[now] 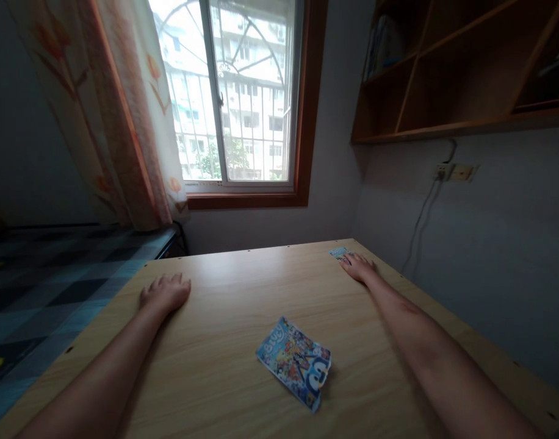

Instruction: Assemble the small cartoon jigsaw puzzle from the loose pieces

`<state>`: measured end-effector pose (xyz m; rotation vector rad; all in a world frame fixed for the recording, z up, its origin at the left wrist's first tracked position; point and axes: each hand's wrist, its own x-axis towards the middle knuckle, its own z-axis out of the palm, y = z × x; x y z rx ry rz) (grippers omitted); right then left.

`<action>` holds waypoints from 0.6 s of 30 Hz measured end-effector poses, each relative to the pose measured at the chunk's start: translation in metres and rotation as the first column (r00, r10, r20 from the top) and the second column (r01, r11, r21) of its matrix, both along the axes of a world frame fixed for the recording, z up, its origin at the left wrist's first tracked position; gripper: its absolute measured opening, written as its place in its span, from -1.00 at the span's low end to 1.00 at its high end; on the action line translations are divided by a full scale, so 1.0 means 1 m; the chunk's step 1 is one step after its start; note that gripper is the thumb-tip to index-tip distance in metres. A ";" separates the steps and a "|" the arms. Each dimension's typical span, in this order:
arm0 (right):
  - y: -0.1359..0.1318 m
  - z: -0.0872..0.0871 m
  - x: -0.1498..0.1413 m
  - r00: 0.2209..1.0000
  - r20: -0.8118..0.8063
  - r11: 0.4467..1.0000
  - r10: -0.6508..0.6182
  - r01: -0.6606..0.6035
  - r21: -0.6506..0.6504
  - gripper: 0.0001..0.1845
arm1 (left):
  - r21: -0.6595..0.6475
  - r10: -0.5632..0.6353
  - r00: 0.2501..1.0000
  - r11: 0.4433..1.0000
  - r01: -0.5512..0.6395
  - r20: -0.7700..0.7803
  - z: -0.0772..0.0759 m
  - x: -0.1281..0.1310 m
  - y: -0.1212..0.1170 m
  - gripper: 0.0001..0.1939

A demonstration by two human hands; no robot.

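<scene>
My left hand (165, 290) lies flat on the wooden table (243, 286) near its far left edge, fingers stretched out, holding nothing. My right hand (358, 266) reaches to the far right corner, fingers flat, their tips touching a small blue card (339, 252). A colourful printed packet (295, 361) lies on the table between my forearms, closer to me and untouched.
A bed with a checked blue cover (55, 280) runs along the table's left side. Behind the table is a window (236, 91) with a flowered curtain (124, 110). Wooden shelves (462, 67) hang on the right wall above a socket with a cable (444, 172).
</scene>
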<state>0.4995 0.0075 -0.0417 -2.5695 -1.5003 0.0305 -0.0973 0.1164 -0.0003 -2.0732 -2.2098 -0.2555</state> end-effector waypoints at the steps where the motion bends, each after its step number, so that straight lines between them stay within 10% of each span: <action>1: -0.002 0.000 -0.007 1.000 -0.003 1.000 0.017 -0.017 0.000 -0.29 | -0.037 0.049 0.999 0.998 -0.048 0.012 0.000 0.005 -0.006 -0.30; 8: -0.019 0.004 -0.064 0.987 -0.045 0.988 0.152 -0.152 0.014 -0.27 | -0.123 0.082 0.996 0.989 -0.077 0.032 0.005 0.050 -0.061 -0.25; 18: -0.066 0.014 -0.150 0.928 -0.083 0.931 0.362 -0.356 0.074 -0.28 | -0.091 -0.197 0.980 0.976 0.197 0.012 0.001 0.084 -0.136 -0.33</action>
